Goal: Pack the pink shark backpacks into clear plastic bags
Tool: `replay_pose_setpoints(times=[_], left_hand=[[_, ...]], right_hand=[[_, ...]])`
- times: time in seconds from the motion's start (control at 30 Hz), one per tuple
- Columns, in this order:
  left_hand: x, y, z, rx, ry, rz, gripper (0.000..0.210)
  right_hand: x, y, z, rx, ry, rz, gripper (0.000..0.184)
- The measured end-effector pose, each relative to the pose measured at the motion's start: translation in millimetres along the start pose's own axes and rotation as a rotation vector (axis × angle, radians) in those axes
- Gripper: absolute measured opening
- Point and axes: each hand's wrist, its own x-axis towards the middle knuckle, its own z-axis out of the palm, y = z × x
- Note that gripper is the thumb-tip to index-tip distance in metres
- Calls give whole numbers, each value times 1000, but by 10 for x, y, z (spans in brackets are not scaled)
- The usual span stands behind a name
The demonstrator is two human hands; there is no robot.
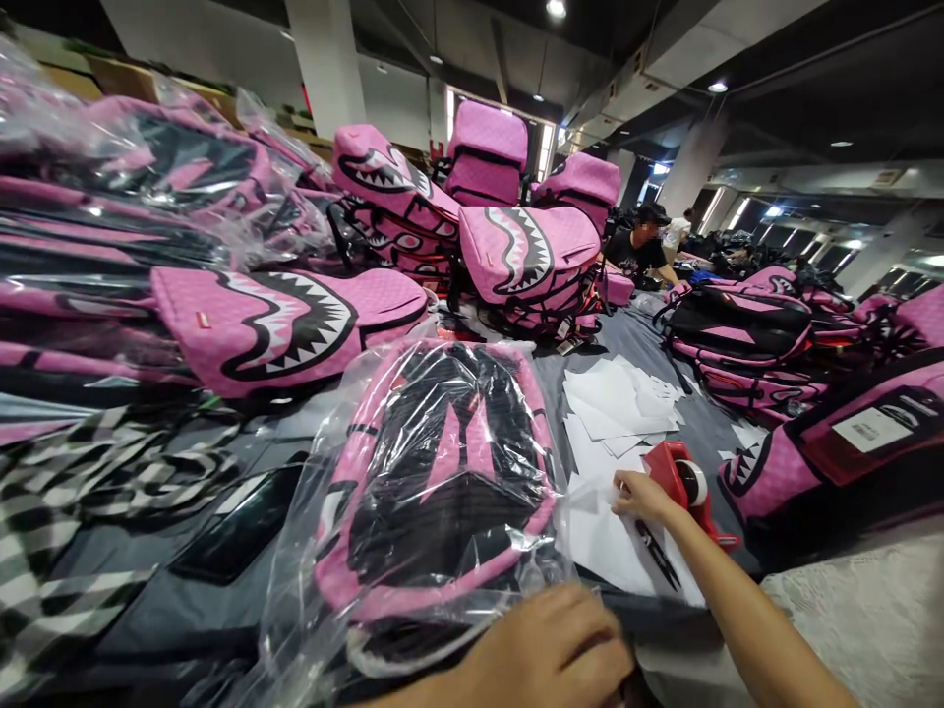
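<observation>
A pink and black backpack (442, 472) lies on the table inside a clear plastic bag (310, 551). My left hand (546, 649) rests on the near end of the bag, fingers curled over the plastic. My right hand (641, 497) reaches forward to the sheets of white paper (612, 536) beside the bag, its fingertips pinching the edge of a sheet. Just past that hand stands a red tape dispenser (682, 482), and black scissors (656, 551) lie on the paper under my wrist.
Pink shark-mouth backpacks (280, 329) are stacked at left, more (527, 251) at the back and others (744, 339) at right. Loose white papers (619, 398) lie on the grey table (656, 344). A person (641, 251) sits far back. Striped fabric (66, 511) lies at near left.
</observation>
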Motion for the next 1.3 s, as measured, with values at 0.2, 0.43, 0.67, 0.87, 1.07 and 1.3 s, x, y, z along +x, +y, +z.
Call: replay_pose_setpoints(times=[0.2,0.43,0.67,0.87,1.07,1.3], left_hand=[[832,-389,1052,162,-637,117,29],[994,-1254,1659,280,-739,-278,73],[1063,-1664,1665,298,-762,-485,70],[1007,-1638,1640,295,-735,-506,72],[1000,-1667,1640,255,-739,-487,76],[1001,-1634,1615,136,-798,-576,80]], right_hand=[[214,67,-66,99,8,-11,28],[765,115,-175,135,197,106,28],[974,109,-319,53,103,96,28],[797,131,-509,-110,68,19,33],[655,-14,-526,-418,115,-158,70],[853,-111,-529,-569,70,-176,31]])
